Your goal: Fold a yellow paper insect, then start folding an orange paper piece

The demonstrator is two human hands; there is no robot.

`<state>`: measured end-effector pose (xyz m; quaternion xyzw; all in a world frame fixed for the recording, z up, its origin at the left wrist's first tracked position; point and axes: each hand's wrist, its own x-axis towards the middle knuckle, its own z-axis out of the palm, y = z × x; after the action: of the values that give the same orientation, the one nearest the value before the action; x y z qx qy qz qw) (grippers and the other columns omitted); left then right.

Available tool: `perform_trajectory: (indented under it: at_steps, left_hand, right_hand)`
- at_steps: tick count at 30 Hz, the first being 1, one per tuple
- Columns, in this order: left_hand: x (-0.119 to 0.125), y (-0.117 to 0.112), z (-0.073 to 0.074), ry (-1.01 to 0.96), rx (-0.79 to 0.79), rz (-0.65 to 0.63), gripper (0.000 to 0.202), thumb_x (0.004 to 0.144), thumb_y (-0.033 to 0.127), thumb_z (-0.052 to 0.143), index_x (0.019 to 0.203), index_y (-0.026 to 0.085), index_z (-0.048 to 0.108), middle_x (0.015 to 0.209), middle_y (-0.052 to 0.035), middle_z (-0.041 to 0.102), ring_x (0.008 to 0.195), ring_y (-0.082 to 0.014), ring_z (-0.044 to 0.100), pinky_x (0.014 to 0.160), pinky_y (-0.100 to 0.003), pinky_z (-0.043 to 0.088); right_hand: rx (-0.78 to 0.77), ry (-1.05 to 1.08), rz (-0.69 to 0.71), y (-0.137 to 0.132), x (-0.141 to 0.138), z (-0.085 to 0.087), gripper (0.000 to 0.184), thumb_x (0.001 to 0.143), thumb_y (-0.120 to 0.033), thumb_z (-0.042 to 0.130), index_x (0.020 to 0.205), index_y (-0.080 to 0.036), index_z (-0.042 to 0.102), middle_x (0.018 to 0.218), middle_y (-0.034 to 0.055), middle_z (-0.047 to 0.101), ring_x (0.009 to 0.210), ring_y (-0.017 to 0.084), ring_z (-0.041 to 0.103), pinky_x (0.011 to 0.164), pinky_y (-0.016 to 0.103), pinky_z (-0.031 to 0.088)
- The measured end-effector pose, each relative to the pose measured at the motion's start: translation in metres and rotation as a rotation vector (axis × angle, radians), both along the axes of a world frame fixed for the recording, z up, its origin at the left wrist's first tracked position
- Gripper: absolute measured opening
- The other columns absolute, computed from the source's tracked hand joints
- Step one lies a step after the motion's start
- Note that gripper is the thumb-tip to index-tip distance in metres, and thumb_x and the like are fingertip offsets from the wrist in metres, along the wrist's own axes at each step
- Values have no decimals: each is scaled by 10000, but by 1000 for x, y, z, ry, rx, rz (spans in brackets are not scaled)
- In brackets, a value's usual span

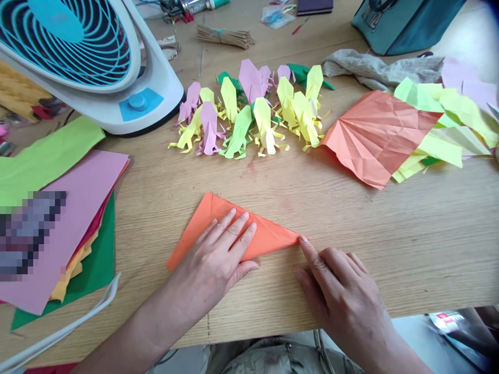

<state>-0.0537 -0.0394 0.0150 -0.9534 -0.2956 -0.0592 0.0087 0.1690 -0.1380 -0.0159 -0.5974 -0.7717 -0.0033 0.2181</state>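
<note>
A folded sheet of orange paper (195, 228), roughly a triangle, lies flat on the wooden table (273, 296). My left hand (218, 254) rests on its middle, palm down with the fingers stretched out. At the paper's pointed right end, the index fingertip of my right hand (339, 285) presses on the tip. The other right fingers are bent, and the thumb lies on the table just below. What part of the paper is under my left palm is hidden.
Several yellow, green and purple cut-paper figures (249, 114) stand behind. Creased orange paper (382, 137) and yellow-green scraps (448, 140) lie right. A fan (148, 78), a coloured paper stack (74, 208) and a white cable (93, 306) are left. A bundle of sticks (226, 36) lies farther back.
</note>
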Motion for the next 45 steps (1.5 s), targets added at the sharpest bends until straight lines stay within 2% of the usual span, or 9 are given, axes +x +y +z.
perform_trajectory:
  at_steps: [6,16,26,32,45]
  left_hand:
    - [-2,1,-4,-2,20,-10,538,918,362,603,1368,81,512,1415,-176,552,1337,-323,501,1087,-493,475]
    - [-4,6,-7,-38,53,-41,568,927,398,588,1403,110,471,1402,-166,567,1313,-320,528,1046,-481,513]
    - [-2,5,-5,-39,52,-31,541,939,414,566,1375,105,488,1386,-172,579,1285,-323,554,1034,-483,520]
    - [-3,4,-6,-14,48,-16,534,951,424,540,1375,104,485,1408,-168,560,1300,-314,541,1036,-485,519]
    - [-3,3,-3,0,37,-15,544,946,421,543,1372,85,494,1426,-176,541,1340,-313,500,1076,-472,487]
  right_hand:
    - [-33,-15,-23,-1,0,1,412,971,-198,504,1363,-69,498,772,43,554,670,164,477,625,320,348]
    - [-16,-47,-22,3,-1,5,384,953,-188,530,1279,12,561,761,50,559,687,168,478,612,328,333]
    - [-17,-30,-20,2,-1,4,392,947,-179,537,1283,21,561,761,49,549,689,169,468,619,328,336]
    - [-41,-22,-24,1,-2,3,391,963,-211,529,1284,11,559,772,54,558,682,167,474,628,330,344]
    - [-18,3,-14,3,-1,3,349,960,-172,495,1254,0,571,756,60,558,684,174,483,634,326,360]
